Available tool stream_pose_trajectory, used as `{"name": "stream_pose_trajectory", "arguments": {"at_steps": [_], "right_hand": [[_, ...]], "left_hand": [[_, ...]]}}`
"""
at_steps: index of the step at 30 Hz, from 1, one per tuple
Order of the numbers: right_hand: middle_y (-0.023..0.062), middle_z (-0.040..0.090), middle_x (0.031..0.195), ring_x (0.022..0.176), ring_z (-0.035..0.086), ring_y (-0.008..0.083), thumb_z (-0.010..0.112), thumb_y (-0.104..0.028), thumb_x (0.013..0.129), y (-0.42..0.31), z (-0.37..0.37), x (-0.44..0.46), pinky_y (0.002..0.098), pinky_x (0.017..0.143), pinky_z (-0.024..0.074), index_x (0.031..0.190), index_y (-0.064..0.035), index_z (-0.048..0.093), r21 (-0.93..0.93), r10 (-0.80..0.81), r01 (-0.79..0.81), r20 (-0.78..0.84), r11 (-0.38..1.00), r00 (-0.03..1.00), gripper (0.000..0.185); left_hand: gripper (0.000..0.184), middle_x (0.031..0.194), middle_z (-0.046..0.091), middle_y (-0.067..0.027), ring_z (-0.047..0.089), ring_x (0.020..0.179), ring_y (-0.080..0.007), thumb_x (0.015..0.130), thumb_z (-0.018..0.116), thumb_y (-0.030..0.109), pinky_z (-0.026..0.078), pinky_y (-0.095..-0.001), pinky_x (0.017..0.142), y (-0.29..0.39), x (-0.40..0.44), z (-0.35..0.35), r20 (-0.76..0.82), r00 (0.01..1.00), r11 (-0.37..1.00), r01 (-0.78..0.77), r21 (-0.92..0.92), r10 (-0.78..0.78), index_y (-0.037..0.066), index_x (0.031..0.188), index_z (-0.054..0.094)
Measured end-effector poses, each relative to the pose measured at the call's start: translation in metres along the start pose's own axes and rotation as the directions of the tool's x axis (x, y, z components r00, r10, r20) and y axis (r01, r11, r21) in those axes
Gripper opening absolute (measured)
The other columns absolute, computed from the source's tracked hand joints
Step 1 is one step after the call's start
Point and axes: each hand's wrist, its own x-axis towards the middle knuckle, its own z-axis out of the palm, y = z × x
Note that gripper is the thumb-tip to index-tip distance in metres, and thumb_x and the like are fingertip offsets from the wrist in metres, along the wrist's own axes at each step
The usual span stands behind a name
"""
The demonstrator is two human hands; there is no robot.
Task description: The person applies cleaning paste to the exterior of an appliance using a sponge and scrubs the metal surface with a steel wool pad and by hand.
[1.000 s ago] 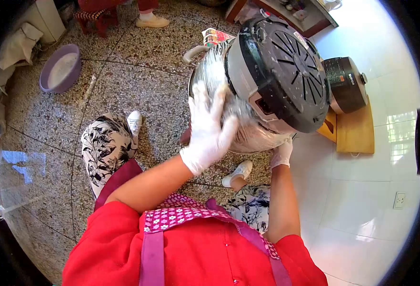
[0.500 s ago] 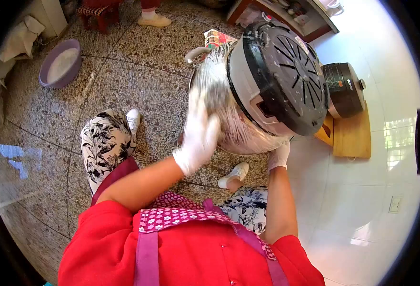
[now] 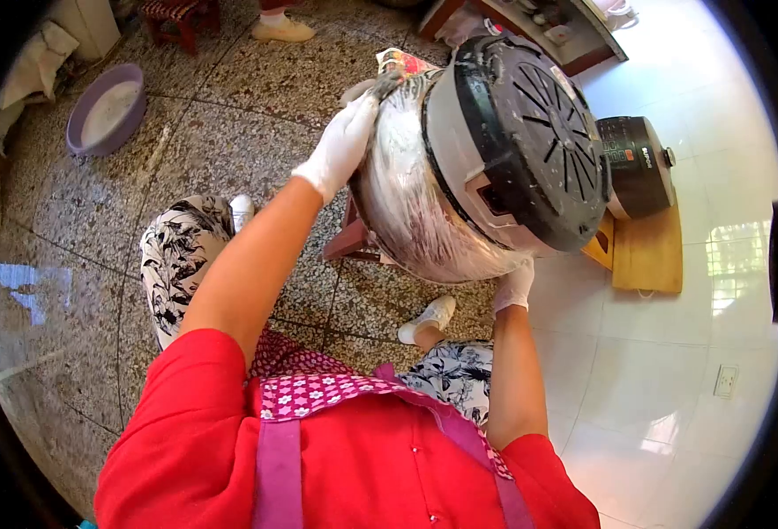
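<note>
A large pot (image 3: 407, 189) covered in clear plastic film stands on a dark red stool (image 3: 351, 236). A grey appliance with a black ribbed lid (image 3: 548, 141) sits against its right side. My left hand (image 3: 347, 141), in a white glove, is at the pot's upper left edge beside a grey handle. Its fingers are closed round something dark and grey that I cannot make out. My right hand (image 3: 514, 286), also gloved, touches the pot's lower right edge; its fingers are hidden beneath the rim.
A purple basin (image 3: 136, 119) stands on the speckled floor at the upper left, near a small stool (image 3: 173, 19) and a person's shoe (image 3: 283, 29). At the right are a black cooker (image 3: 632, 163), a wooden board (image 3: 654, 251) and a white tiled wall.
My left hand has moved up along the film-covered pot, from its left side to its upper left edge, and its fingers have closed. The right hand stays at the lower right edge.
</note>
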Motion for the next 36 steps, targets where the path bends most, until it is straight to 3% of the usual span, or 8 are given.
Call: {"name": "stream_pose_trajectory", "arguments": {"at_steps": [6, 9, 14, 17, 22, 29, 34, 36], "right_hand": [[0.0014, 0.064, 0.09, 0.068, 0.059, 0.013, 0.046, -0.008, 0.097, -0.011, 0.005, 0.0, 0.027, 0.054, 0.0487, 0.122, -0.007, 0.055, 0.114, 0.099, -0.089, -0.084, 0.989, 0.991, 0.026], [0.0027, 0.066, 0.111, 0.089, 0.063, 0.0174, 0.055, -0.018, 0.097, -0.039, -0.022, 0.006, 0.0318, 0.071, 0.0536, 0.14, -0.0124, 0.048, -0.497, 0.356, -0.256, 0.115, 0.829, 0.927, 0.044], [0.0179, 0.057, 0.137, 0.124, 0.055, 0.0234, 0.052, -0.016, 0.099, -0.186, -0.002, -0.002, 0.0322, 0.105, 0.0411, 0.136, 0.003, 0.053, -0.809, -0.494, 0.433, 0.21, 0.396, 0.844, 0.041], [0.0193, 0.052, 0.141, 0.13, 0.05, 0.026, 0.049, -0.022, 0.103, -0.259, 0.107, -0.079, 0.0354, 0.111, 0.0363, 0.137, 0.0066, 0.049, -0.55, -0.633, 0.769, 0.478, 0.326, 0.609, 0.045], [0.0228, 0.037, 0.152, 0.142, 0.034, 0.0352, 0.069, -0.045, 0.086, -0.237, 0.207, -0.098, 0.0396, 0.118, 0.0246, 0.149, 0.0024, 0.033, -0.219, -0.104, 0.974, 0.972, -0.053, 0.213, 0.086], [0.0231, 0.035, 0.153, 0.143, 0.032, 0.0373, 0.074, -0.037, 0.078, -0.239, 0.204, -0.101, 0.0403, 0.118, 0.0223, 0.148, 0.0037, 0.034, -0.267, -0.05, 0.964, 0.963, -0.009, 0.266, 0.09], [0.0225, 0.038, 0.151, 0.142, 0.034, 0.0359, 0.075, -0.034, 0.078, -0.238, 0.198, -0.102, 0.0404, 0.118, 0.0232, 0.146, 0.0042, 0.037, -0.338, -0.051, 0.939, 0.939, 0.058, 0.341, 0.087], [0.0225, 0.039, 0.151, 0.142, 0.035, 0.0356, 0.076, -0.034, 0.077, -0.237, 0.196, -0.1, 0.0401, 0.118, 0.0239, 0.146, 0.0042, 0.038, -0.325, -0.062, 0.945, 0.943, 0.03, 0.326, 0.087]], "left_hand": [[0.063, 0.154, 0.021, -0.0276, 0.02, 0.145, -0.0402, 0.093, 0.044, 0.005, 0.014, -0.0425, 0.119, 0.011, -0.127, 0.067, -0.164, 0.954, 0.796, -0.106, 0.597, 0.25, -0.008, 0.149, 0.019], [0.075, 0.158, 0.004, -0.0298, 0.003, 0.149, -0.0428, 0.095, 0.049, 0.01, 0.004, -0.0432, 0.12, 0.006, -0.134, 0.064, -0.081, 0.975, 0.833, -0.134, 0.536, 0.209, -0.011, 0.151, 0.005], [0.081, 0.157, 0.001, -0.0354, 0.001, 0.147, -0.0496, 0.094, 0.055, 0.017, 0.005, -0.0485, 0.12, 0.017, -0.137, 0.062, -0.036, 0.978, 0.696, -0.119, 0.708, 0.204, -0.011, 0.151, 0.004], [0.091, 0.155, 0.003, -0.0375, 0.002, 0.145, -0.0545, 0.087, 0.065, 0.023, 0.009, -0.0538, 0.119, 0.022, -0.148, 0.072, 0.085, 0.954, 0.596, -0.247, 0.764, 0.286, -0.01, 0.151, 0.009], [0.086, 0.153, 0.013, -0.037, 0.01, 0.141, -0.0585, 0.083, 0.068, 0.025, 0.012, -0.059, 0.117, 0.024, -0.154, 0.066, 0.187, 0.921, 0.522, -0.351, 0.777, 0.341, -0.008, 0.148, 0.022], [0.035, 0.116, 0.055, -0.0258, 0.051, 0.114, -0.042, 0.093, 0.043, 0.012, 0.04, -0.0433, 0.101, 0.038, -0.023, 0.024, 0.048, 0.826, 0.645, -0.474, 0.6, 0.562, -0.002, 0.122, 0.056], [0.034, 0.104, 0.065, -0.022, 0.059, 0.1, -0.0362, 0.096, 0.044, 0.02, 0.046, -0.041, 0.09, 0.025, 0.041, 0.008, 0.007, 0.995, 0.891, -0.096, 0.444, 0.104, -0.004, 0.097, 0.068], [0.033, 0.079, 0.06, -0.0143, 0.055, 0.078, -0.0224, 0.099, 0.043, 0.019, 0.045, -0.0342, 0.075, 0.016, 0.009, 0.013, -0.105, 0.949, 0.854, -0.215, 0.474, 0.297, -0.004, 0.109, 0.064]]}}
